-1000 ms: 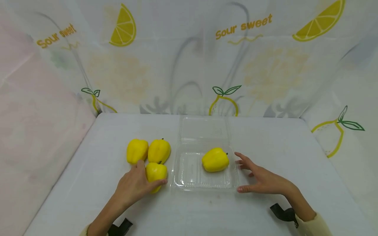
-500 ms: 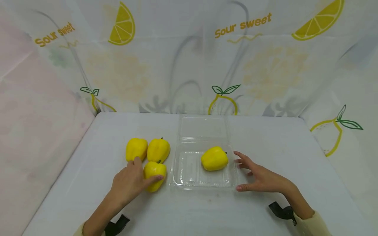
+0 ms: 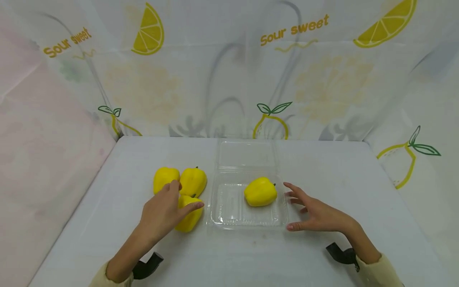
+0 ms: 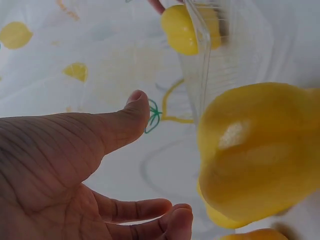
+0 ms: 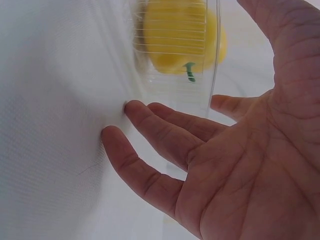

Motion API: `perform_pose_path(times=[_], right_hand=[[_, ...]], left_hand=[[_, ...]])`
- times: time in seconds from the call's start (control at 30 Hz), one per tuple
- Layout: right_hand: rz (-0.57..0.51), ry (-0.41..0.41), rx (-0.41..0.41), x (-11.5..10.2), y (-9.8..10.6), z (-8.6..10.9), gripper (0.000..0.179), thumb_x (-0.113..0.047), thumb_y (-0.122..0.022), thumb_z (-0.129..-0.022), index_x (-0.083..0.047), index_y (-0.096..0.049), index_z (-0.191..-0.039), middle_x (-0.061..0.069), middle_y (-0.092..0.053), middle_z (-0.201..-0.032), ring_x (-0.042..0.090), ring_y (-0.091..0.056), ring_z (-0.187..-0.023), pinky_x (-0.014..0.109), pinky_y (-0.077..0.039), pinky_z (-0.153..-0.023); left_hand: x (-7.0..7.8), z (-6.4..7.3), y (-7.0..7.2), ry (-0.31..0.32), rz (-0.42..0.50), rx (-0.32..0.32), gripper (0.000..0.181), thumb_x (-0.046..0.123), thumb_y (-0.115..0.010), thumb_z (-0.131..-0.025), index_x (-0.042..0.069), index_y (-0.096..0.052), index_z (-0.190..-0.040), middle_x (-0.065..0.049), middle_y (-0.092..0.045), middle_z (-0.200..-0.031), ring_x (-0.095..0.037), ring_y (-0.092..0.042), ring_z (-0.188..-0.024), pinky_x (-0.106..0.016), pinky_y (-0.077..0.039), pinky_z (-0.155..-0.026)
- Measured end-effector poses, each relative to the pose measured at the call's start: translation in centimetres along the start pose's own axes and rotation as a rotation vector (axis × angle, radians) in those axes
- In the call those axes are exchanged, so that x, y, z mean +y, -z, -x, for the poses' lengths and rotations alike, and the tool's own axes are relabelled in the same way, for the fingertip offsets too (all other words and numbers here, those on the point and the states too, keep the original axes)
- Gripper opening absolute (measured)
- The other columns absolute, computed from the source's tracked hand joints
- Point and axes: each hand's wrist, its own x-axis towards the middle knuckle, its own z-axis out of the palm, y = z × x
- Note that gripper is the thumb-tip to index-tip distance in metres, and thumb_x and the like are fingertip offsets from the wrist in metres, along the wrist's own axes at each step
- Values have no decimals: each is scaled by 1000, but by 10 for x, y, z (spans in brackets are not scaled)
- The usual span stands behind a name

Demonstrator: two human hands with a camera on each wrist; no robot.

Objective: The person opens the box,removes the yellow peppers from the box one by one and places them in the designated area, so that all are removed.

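My left hand (image 3: 161, 211) hovers over the nearest yellow bell pepper (image 3: 189, 223), thumb and fingers spread apart. In the left wrist view a gap shows between the fingers and that pepper (image 4: 260, 150). Two more yellow bell peppers, a left one (image 3: 163, 178) and a right one (image 3: 193, 180), sit just behind it, partly covered by the hand. A clear plastic clamshell box (image 3: 226, 209) lies with its lid folded back, and another bell pepper (image 3: 260, 192) rests on its side in the right part. My right hand (image 3: 315, 215), fingers spread, stays beside the box's right side, holding nothing.
The white-covered table (image 3: 322, 167) backs onto a lemon-print curtain (image 3: 229, 79). The box's transparent lid (image 3: 247, 154) lies toward the table's far edge. Black wrist mounts, one left (image 3: 148, 266) and one right (image 3: 340, 255), stick out below the forearms.
My left hand draws slightly left, then rises forward and right, its thumb shifting up across the near pepper. The peppers, box and right hand stay put.
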Motion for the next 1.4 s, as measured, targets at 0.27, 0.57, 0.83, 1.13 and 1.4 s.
perform_pose_path(times=[0.27,0.57,0.83,1.13,1.4], right_hand=[[-1,-13,6,0,1,1,108,-41,-81,-81,-19,-8,-158,19,-35,-151,37,-43,-133,48,-47,-95],[1,-4,10,-1,0,0,108,-42,-81,-81,-19,-8,-157,19,-37,-151,37,-44,-133,49,-47,-95],[6,-1,8,1,0,0,108,-42,-81,-81,-18,-8,-157,19,-36,-151,37,-44,-133,48,-47,-94],[7,-16,9,-1,0,-1,108,-43,-81,-80,-18,-9,-157,19,-37,-150,36,-44,-133,48,-47,-95],[12,-19,12,-1,-1,0,109,-42,-81,-80,-18,-9,-157,20,-38,-150,37,-45,-132,48,-48,-94]], left_hand=[[20,-11,-4,-38,30,6,75,57,-80,-74,3,-53,-118,-10,-60,-100,-19,-58,-76,-30,-47,-60],[34,-18,-4,-100,79,-8,69,57,-78,-76,7,-53,-115,-8,-59,-98,-18,-56,-82,-32,-45,-66],[47,-23,-7,-113,115,-48,73,58,-75,-79,5,-54,-123,-9,-61,-106,-18,-58,-80,-33,-48,-68],[61,-24,-18,-123,148,-77,66,51,-77,-81,4,-55,-122,-8,-61,-110,-20,-63,-91,-32,-50,-69],[72,-25,-28,-184,132,-84,69,51,-75,-83,2,-54,-127,-11,-62,-115,-17,-60,-82,-31,-50,-67]])
